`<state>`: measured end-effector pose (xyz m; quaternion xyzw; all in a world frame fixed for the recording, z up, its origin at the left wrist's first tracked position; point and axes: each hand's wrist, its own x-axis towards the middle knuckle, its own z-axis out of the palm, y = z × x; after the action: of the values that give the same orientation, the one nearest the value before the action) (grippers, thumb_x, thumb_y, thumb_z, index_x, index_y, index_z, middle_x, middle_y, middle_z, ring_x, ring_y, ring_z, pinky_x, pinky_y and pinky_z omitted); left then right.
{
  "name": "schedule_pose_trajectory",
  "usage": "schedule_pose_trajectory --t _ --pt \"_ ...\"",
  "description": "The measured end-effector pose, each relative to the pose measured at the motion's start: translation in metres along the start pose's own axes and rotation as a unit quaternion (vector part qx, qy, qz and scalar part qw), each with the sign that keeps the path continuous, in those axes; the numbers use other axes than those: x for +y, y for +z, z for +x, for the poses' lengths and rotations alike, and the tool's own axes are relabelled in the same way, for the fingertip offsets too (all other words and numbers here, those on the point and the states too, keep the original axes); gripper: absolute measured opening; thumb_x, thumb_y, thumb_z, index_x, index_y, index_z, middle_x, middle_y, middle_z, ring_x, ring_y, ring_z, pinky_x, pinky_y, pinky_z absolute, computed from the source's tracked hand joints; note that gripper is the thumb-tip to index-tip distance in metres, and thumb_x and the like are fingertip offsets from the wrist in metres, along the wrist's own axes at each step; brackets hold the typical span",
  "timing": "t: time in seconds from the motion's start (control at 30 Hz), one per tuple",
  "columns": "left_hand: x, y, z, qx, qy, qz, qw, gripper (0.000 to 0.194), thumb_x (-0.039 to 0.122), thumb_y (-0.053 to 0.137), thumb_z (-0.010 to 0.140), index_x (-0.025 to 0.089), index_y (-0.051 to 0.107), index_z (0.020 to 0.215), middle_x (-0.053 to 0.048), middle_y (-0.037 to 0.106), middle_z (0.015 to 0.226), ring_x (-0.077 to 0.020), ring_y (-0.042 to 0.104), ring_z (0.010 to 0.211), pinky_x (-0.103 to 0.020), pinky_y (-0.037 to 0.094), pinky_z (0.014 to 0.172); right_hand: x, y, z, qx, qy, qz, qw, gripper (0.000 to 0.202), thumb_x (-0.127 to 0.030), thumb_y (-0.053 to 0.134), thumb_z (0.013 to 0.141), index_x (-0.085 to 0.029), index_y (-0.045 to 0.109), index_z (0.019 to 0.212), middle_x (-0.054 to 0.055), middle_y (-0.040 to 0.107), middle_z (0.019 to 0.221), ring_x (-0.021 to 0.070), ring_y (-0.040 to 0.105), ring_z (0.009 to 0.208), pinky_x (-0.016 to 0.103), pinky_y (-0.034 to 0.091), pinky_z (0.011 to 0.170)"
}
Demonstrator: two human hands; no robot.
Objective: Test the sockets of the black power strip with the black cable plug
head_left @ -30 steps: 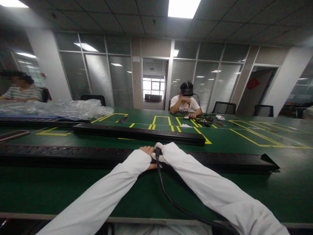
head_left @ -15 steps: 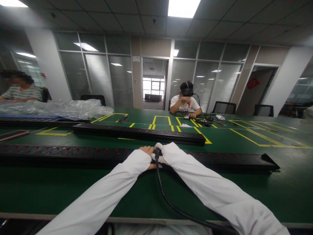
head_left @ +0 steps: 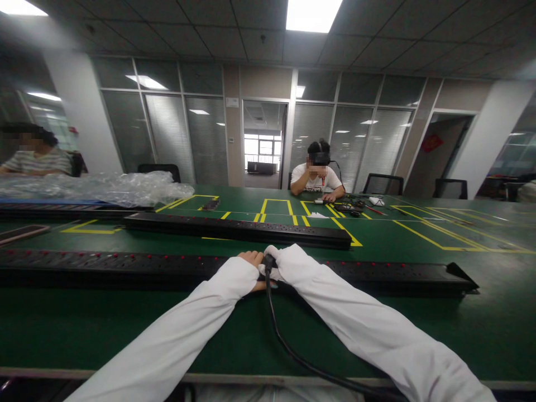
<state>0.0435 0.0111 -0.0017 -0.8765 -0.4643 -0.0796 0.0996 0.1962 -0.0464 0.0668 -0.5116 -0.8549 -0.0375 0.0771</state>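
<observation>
Across the near part of the table lies a long black power strip point(head_left: 389, 274) with red dots along its top. My left hand point(head_left: 252, 259), bare-fingered, is closed around the strip's middle, fingers over the far side and thumb at the near side. Right beside it, my right hand point(head_left: 273, 251) wears a white glove and grips a black plug point(head_left: 268, 263) against the top of the strip. How far the plug sits in a socket is hidden by the fingers. From the plug a black cable point(head_left: 275, 324) curves down over the table edge to the lower right.
A second black power strip point(head_left: 238, 228) lies beyond the first. Crumpled clear plastic point(head_left: 104, 187) covers things at the far left. Yellow tape point(head_left: 276, 199) marks the green table point(head_left: 360, 329). Opposite sits a person point(head_left: 317, 173) near tangled cables point(head_left: 352, 207); another person point(head_left: 37, 153) is at left.
</observation>
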Motion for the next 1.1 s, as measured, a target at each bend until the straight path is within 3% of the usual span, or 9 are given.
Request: schedule_pose_trajectory --t 0.27,0.5,0.77,0.97,1.1 --pt "0.001 -0.002 -0.003 0.007 -0.003 -0.007 1.0 0.072 0.077 0.037 0.052 0.017 0.049 0.089 -0.008 0.055 0.084 -0.0259 0.052 0.08 -0.036 0.039 0.07 0.004 0.0 0.006 -0.034 0.026 0.011 0.999 0.047 -0.057 0.034 0.074 -0.021 0.046 0.103 0.0 0.055 0.066 0.0085 0.048 0.057 0.018 0.027 0.053" --pt "0.0 -0.001 -0.001 0.0 -0.001 -0.006 1.0 0.074 0.076 0.042 0.047 0.018 0.048 0.092 -0.007 0.055 0.083 -0.0255 0.052 0.081 -0.035 0.039 0.071 -0.002 -0.004 -0.002 -0.015 0.006 0.006 1.0 0.048 -0.055 0.035 0.076 -0.018 0.044 0.104 0.004 0.056 0.079 0.01 0.05 0.068 0.019 0.028 0.059" --pt "0.002 -0.006 -0.003 0.0 -0.005 -0.016 1.0 0.073 0.075 0.039 0.053 0.016 0.048 0.095 -0.009 0.055 0.086 -0.0275 0.052 0.083 -0.037 0.04 0.07 0.005 0.002 0.006 -0.021 0.029 0.029 0.999 0.048 -0.058 0.033 0.074 -0.022 0.044 0.105 0.0 0.055 0.065 0.0087 0.047 0.055 0.019 0.026 0.052" --pt "0.002 -0.004 -0.001 -0.012 -0.008 -0.016 1.0 0.076 0.076 0.042 0.047 0.017 0.048 0.093 -0.009 0.055 0.085 -0.0268 0.052 0.083 -0.036 0.04 0.072 0.003 0.003 0.0 0.005 0.0 0.028 1.0 0.051 -0.06 0.037 0.072 -0.019 0.046 0.101 0.003 0.055 0.073 0.0101 0.049 0.063 0.019 0.027 0.055" --pt "0.002 -0.003 -0.003 -0.001 -0.01 -0.018 1.0 0.076 0.077 0.04 0.049 0.016 0.048 0.095 -0.009 0.055 0.084 -0.0268 0.052 0.083 -0.036 0.04 0.072 0.005 0.009 0.006 -0.001 0.012 0.04 0.999 0.053 -0.064 0.031 0.072 -0.022 0.046 0.101 0.001 0.055 0.069 0.0083 0.047 0.057 0.018 0.026 0.052"
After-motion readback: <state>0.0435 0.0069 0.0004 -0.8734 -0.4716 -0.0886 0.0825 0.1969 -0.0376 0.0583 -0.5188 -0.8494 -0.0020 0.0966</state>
